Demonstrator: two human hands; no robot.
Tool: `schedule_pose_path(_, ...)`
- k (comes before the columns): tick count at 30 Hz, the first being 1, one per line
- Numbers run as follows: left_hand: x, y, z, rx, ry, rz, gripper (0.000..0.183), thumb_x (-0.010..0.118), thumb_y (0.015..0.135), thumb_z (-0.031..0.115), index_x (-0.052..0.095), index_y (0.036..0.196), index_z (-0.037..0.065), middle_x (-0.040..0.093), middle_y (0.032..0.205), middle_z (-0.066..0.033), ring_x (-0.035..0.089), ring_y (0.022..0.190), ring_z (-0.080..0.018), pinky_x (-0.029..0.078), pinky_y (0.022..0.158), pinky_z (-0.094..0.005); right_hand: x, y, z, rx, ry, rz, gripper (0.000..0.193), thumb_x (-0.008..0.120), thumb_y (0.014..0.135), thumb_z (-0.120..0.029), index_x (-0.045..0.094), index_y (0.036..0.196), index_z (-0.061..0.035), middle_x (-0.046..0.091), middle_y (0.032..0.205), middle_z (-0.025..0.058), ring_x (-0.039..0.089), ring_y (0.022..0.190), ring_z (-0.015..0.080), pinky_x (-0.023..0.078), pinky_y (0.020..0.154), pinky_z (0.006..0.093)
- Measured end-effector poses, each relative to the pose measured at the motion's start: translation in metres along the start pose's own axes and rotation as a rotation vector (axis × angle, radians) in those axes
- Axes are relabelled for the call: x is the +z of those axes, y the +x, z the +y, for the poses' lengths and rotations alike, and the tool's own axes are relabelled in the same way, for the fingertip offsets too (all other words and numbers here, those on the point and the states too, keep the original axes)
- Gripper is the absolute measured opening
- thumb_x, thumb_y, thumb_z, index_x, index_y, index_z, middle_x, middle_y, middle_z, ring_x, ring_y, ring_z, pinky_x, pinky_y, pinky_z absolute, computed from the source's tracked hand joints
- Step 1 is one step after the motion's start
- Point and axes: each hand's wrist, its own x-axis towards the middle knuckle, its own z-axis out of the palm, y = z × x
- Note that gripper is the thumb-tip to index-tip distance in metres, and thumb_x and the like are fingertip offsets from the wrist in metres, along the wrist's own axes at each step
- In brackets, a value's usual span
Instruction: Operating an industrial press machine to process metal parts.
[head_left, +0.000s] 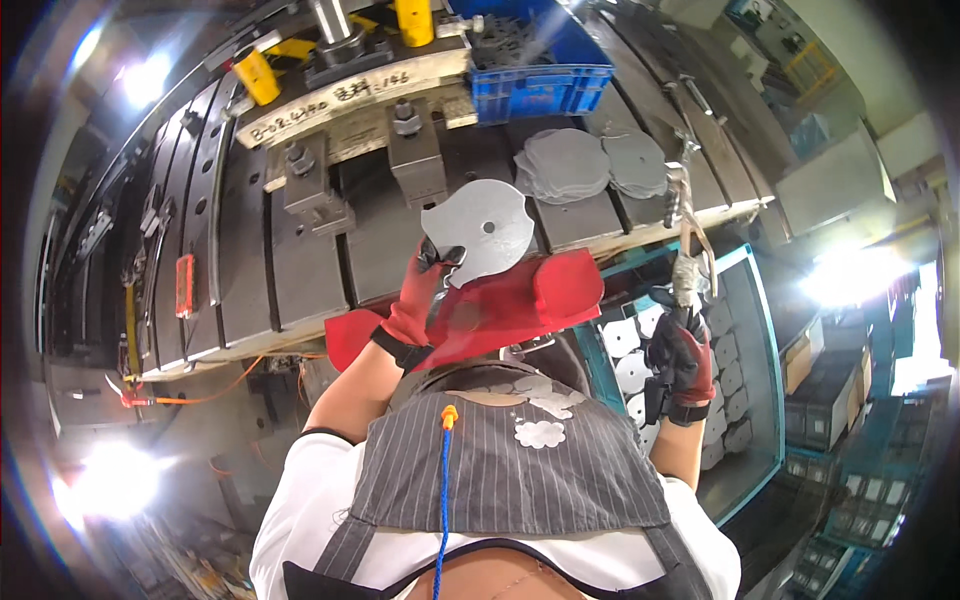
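Note:
A flat grey metal disc (475, 240) with a small centre hole and notched edge is tilted up in front of me. My left hand (418, 295), in a red and black glove, is closed on its lower left rim. To the right, my right hand (686, 358), gloved the same way, is wrapped round the lower end of a long tool with a cloth-bound handle (687, 280). The tool's far end reaches up over the bench edge; its exact kind is unclear. Beneath that hand, a teal-rimmed bin (765, 330) holds many similar discs laid in rows.
Two stacks of discs (565, 165) lie on the slotted steel bench (250, 290). A blue crate (540, 92) of dark parts stands behind them. Clamp blocks (415, 160) and a press die (350, 105) occupy the back. Red cloth (480, 320) covers the front edge.

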Motion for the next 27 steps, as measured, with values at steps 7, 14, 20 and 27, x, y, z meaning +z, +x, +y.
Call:
schedule_pose_path(7, 0.084, 0.084, 0.0, 0.01, -0.135, -0.352, 0.032, 0.05, 0.079, 0.0, 0.052, 0.111, 0.001, 0.059, 0.099, -0.0019, 0.055, 0.089, -0.0125, 0.045, 0.079, -0.0271, -0.16, -0.014, 0.134, 0.106, -0.133, 0.497, 0.021, 0.059, 0.078, -0.013, 0.056, 0.097, -0.007, 0.049, 0.063, -0.0018, 0.044, 0.049, 0.0079, 0.041, 0.042, 0.0225)
schedule_pose_path(14, 0.141, 0.196, -0.016, 0.176, 0.046, -0.371, 0.037, 0.058, 0.079, 0.017, 0.049, 0.113, 0.005, 0.058, 0.104, -0.0064, 0.057, 0.092, -0.0181, 0.045, 0.08, -0.0312, -0.157, -0.037, 0.158, 0.176, -0.082, 0.408, 0.023, 0.058, 0.079, -0.014, 0.055, 0.1, -0.0053, 0.044, 0.061, -0.0041, 0.042, 0.047, 0.0072, 0.037, 0.038, 0.0233)
schedule_pose_path(20, 0.152, 0.166, -0.008, 0.408, 1.42, 0.215, 0.092, 0.068, 0.063, 0.052, 0.028, 0.131, 0.004, 0.03, 0.129, -0.0285, 0.031, 0.116, -0.0469, 0.03, 0.096, -0.0482, -0.151, -0.011, 0.153, 0.268, -0.141, 0.367, 0.024, 0.06, 0.079, -0.015, 0.053, 0.1, -0.0059, 0.047, 0.064, -0.0015, 0.044, 0.047, 0.0093, 0.039, 0.04, 0.025)
schedule_pose_path(27, 0.082, 0.068, 0.104, 0.29, 0.125, -0.034, 0.071, 0.067, 0.07, 0.024, 0.034, 0.131, 0.009, 0.031, 0.134, -0.0181, 0.033, 0.122, -0.0322, 0.028, 0.099, -0.0417, -0.132, 0.057, 0.154, 0.46, -0.241, 0.198, 0.027, 0.06, 0.081, -0.025, 0.052, 0.097, -0.0053, 0.045, 0.061, -0.0023, 0.041, 0.048, 0.0078, 0.035, 0.041, 0.0245)
